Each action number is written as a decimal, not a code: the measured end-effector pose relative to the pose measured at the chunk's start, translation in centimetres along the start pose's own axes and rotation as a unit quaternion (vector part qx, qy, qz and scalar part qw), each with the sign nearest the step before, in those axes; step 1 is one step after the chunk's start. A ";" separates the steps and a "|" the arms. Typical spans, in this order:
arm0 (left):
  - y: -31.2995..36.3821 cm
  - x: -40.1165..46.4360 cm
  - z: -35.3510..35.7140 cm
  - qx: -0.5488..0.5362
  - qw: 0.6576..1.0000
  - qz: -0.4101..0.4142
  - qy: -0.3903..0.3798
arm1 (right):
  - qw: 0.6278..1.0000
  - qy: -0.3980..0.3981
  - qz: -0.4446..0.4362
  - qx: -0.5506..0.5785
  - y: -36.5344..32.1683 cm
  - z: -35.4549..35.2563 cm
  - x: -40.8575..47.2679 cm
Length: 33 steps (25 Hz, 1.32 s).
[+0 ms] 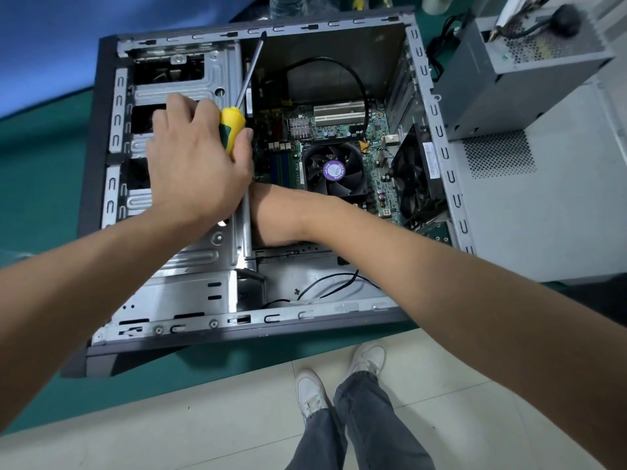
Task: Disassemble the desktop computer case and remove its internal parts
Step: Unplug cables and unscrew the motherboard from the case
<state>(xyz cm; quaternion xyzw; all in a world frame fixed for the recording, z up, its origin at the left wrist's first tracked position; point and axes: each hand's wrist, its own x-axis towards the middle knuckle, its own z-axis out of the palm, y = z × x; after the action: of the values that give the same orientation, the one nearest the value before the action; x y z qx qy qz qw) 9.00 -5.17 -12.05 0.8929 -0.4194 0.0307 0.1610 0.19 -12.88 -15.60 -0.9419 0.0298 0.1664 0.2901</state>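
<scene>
Your open grey steel computer case [217,320] lies on its side on the green surface [40,184], with the grey power supply box [515,79] already beside it. Your left hand [193,164] grips the yellow-and-green screwdriver [231,130], its shaft pointing away. A slip could gouge the green motherboard [373,130]. Your right hand is hidden behind the left, so its fingers cannot be judged.
</scene>
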 end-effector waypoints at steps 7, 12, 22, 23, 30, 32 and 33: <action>0.0 0.0 0.0 0.003 1.000 -0.001 0.002 | 1.000 0.007 0.006 0.012 0.2 -0.5 -0.6; 0.0 0.0 0.1 0.001 1.000 0.000 0.002 | 0.998 -0.003 -0.017 -0.055 0.1 -0.7 -0.7; -0.1 0.0 0.2 -0.002 1.000 0.005 0.010 | 0.987 -0.065 0.004 -0.144 -0.7 -0.6 -1.2; -0.1 0.0 0.2 -0.003 1.000 0.004 0.010 | 0.987 -0.065 0.002 -0.148 -0.6 -0.7 -1.2; -0.2 0.0 0.1 -0.001 1.000 0.006 0.007 | 0.993 -0.061 0.023 -0.102 0.5 -1.4 -1.0; -0.2 -0.1 0.1 0.001 1.000 0.005 0.008 | 0.994 -0.057 0.006 -0.098 0.3 -1.4 -1.1; -0.2 -0.1 0.1 0.003 1.000 0.006 0.008 | 0.993 -0.060 0.000 -0.098 0.2 -1.4 -1.2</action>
<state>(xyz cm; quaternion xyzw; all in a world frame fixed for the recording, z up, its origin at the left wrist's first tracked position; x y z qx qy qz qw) 9.04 -5.00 -12.21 0.8906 -0.4232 0.0397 0.1617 -0.56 -13.85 -14.19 -0.9541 -0.0037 0.2249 0.1979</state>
